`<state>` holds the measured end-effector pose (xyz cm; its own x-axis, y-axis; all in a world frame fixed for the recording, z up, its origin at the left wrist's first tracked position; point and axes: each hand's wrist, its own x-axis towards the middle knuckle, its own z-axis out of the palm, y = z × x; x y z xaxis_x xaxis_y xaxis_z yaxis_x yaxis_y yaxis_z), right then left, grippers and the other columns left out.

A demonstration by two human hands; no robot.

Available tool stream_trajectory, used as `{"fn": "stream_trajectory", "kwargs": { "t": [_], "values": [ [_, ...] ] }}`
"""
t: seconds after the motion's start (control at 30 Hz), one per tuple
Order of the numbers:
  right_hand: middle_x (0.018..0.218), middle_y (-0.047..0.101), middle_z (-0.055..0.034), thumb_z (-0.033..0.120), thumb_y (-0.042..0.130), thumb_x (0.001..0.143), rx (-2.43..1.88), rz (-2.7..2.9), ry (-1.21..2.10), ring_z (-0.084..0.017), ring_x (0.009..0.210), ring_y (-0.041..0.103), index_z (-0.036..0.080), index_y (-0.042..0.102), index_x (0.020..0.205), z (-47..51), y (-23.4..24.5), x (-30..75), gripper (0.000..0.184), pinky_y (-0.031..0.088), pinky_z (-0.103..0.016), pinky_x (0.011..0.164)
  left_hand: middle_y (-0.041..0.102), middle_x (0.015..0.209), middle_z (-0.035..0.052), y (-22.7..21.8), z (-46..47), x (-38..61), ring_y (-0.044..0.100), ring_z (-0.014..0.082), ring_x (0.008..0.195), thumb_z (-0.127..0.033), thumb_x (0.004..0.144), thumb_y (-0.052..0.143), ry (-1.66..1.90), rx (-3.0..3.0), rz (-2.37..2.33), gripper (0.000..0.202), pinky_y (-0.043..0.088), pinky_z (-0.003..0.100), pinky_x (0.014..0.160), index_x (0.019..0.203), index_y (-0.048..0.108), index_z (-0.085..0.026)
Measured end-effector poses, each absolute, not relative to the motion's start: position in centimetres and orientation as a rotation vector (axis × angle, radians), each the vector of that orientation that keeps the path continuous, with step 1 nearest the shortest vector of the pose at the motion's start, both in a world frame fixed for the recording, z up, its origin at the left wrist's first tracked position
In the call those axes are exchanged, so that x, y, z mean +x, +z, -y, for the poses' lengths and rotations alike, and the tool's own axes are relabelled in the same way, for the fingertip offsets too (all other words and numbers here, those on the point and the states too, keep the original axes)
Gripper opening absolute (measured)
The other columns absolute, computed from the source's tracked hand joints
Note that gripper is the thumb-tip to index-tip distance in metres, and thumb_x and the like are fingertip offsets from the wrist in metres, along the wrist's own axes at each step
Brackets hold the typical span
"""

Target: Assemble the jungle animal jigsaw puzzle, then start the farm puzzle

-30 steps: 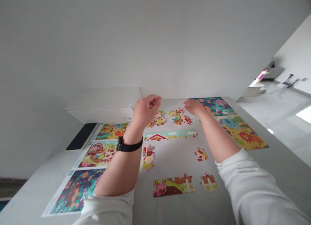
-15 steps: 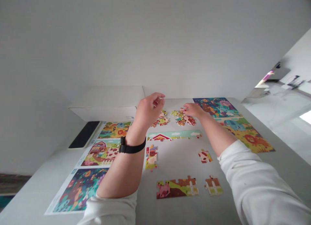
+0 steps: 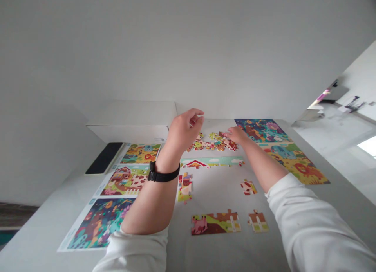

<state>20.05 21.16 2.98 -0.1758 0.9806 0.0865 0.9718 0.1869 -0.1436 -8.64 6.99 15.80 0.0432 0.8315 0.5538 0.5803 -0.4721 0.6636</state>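
Note:
My left hand (image 3: 184,129), with a black watch on its wrist, hovers above the table with fingers curled towards the thumb; whether anything is inside them is hidden. My right hand (image 3: 236,134) lies low on the pile of loose puzzle pieces (image 3: 212,143), fingers stretched onto the pieces. In front of the pile lies a joined sky strip with a red barn roof (image 3: 210,162). Nearer me are a small joined cluster (image 3: 184,186), a cow-patterned piece (image 3: 248,187), a long bottom strip (image 3: 216,224) and a fence piece (image 3: 257,221).
A printed reference sheet with three pictures (image 3: 117,193) lies at the left. Finished colourful puzzles (image 3: 282,150) lie at the right. A white box (image 3: 132,121) stands at the back left against the wall, with a black phone (image 3: 103,158) beside it.
My right hand has dropped from a raised pinch onto the loose pile. My left hand stayed raised and drifted slightly right. The view shifted a little.

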Motion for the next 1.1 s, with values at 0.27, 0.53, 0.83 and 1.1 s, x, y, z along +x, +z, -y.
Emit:
{"fn": "stream_trajectory", "kwargs": {
  "t": [0.27,0.53,0.83,1.1],
  "values": [
    [0.100,0.083,-0.0096,0.029,0.080,0.085,-1.824,2.108,0.399,-0.025,0.095,0.078,0.018,0.080,0.092,-21.7,2.4,20.2,0.014,0.055,-0.030,0.084,0.077,0.087,0.0038,15.7,-6.8,-8.2,0.068,0.0149,0.077,-0.031,0.098,0.061,1.364,2.084,-1.430,0.025,0.052,0.026,0.074,0.114,0.076,-0.021],
    [0.088,0.083,-0.0072,0.018,0.078,0.081,-1.463,1.720,0.908,-0.021,0.089,0.080,0.020,0.066,0.079,-17.8,5.1,20.8,0.013,0.060,-0.031,0.085,0.077,0.089,0.0045,16.4,-5.5,-7.8,0.068,0.0153,0.078,-0.032,0.098,0.060,1.390,2.112,-1.419,0.027,0.052,0.026,0.074,0.116,0.076,-0.020],
    [0.092,0.084,-0.0087,0.050,0.090,0.077,-1.119,1.660,1.101,-0.023,0.087,0.080,0.023,0.067,0.089,-5.5,8.9,19.5,0.037,0.063,-0.037,0.085,0.079,0.091,0.0054,15.8,0.7,-8.4,0.069,0.0160,0.077,-0.043,0.096,0.066,1.235,2.116,-1.395,0.033,0.053,0.027,0.075,0.117,0.076,-0.020],
    [0.093,0.083,-0.0078,0.053,0.083,0.083,-1.069,1.694,1.234,-0.025,0.091,0.080,0.023,0.068,0.089,5.4,8.4,17.5,0.034,0.060,-0.043,0.094,0.079,0.094,0.0065,12.6,8.3,-8.6,0.071,0.0166,0.081,-0.049,0.097,0.065,0.985,2.014,-1.278,0.035,0.053,0.027,0.073,0.112,0.077,-0.020]
  ]
}}
